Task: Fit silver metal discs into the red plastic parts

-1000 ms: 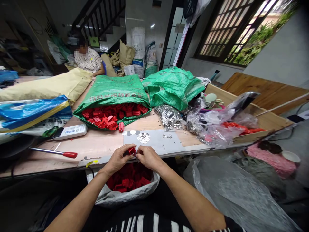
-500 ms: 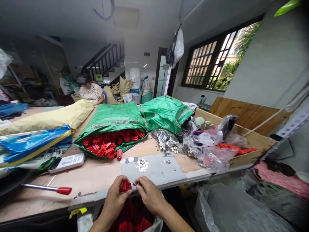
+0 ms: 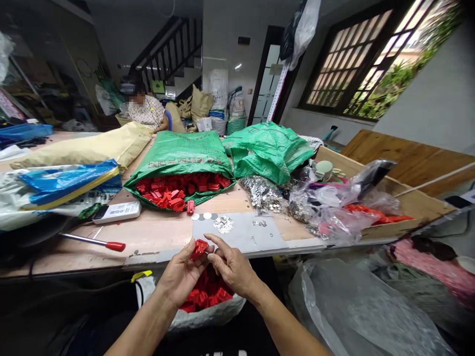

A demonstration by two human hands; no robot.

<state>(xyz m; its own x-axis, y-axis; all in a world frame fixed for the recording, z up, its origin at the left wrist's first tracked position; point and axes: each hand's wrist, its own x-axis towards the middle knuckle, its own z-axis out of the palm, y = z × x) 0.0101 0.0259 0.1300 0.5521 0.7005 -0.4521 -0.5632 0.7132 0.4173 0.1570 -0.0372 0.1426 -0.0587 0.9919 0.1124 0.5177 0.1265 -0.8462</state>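
My left hand [image 3: 183, 277] is closed around a small red plastic part [image 3: 199, 249], held above an open bag. The fingers of my right hand [image 3: 230, 264] meet the part from the right. Between its thumb and fingers a small metal piece [image 3: 207, 253] shows as a bright tip; the rest is covered. Below both hands, a white bag [image 3: 208, 316] holds many more red parts. On the grey sheet [image 3: 241, 247] beyond my hands lies a pile of flat silvery pieces [image 3: 223, 225], with a smaller cluster [image 3: 259, 223] to its right.
A green sack [image 3: 185, 153] of red parts lies open on the table, beside another green sack [image 3: 267, 148]. At right are clear bags [image 3: 334, 212] and a wooden tray [image 3: 419, 212]. A red-handled lever [image 3: 115, 245] sticks out at left. A person [image 3: 146, 111] sits across the table.
The view has tilted downward, bringing more of the white bag into sight. My right index finger has lifted and straightened, while both hands stay together at the red part.
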